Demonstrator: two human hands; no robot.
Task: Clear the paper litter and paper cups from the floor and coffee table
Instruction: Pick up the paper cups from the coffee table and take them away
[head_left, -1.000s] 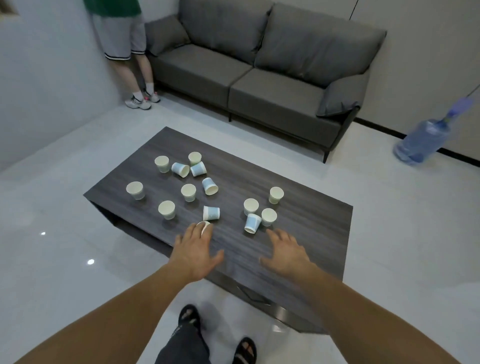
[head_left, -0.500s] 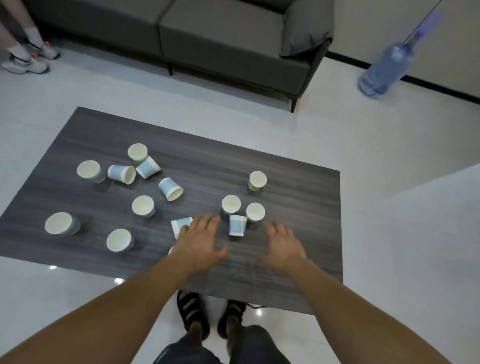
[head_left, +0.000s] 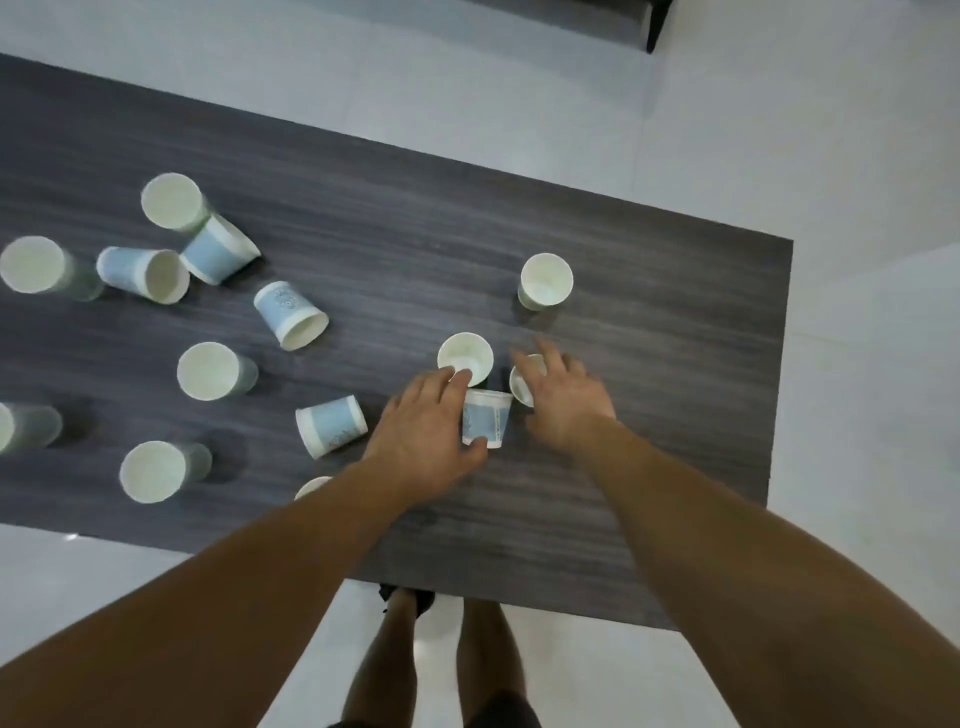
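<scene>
Paper cups (head_left: 210, 371) everywhere on the coffee table (head_left: 649, 415): some stand upright and some are tipped on their sides, most of them across the table's left half. Both hands are over the table's right half, a little in from its near edge. The left hand (head_left: 423, 434) has the blue cup (head_left: 485, 422), which is tipped over on the tabletop. The thumb is tucked against one end and the fingers hook over the other, so that's a proper grip. The right hand (head_left: 569, 402) is draped over an upright white cup (head_left: 521, 387) on that same stretch of table. Its fingers lie across the rim, but I can't tell whether they grip it or only touch it. A second upright cup (head_left: 465, 357) stands a little further in from the near edge, and a lone cup (head_left: 545, 280) stands closer to the table's far edge. A fallen blue cup (head_left: 331, 426) lies near the middle of the table. The person's legs stand on the pale floor (head_left: 857, 467) just off the near edge.
</scene>
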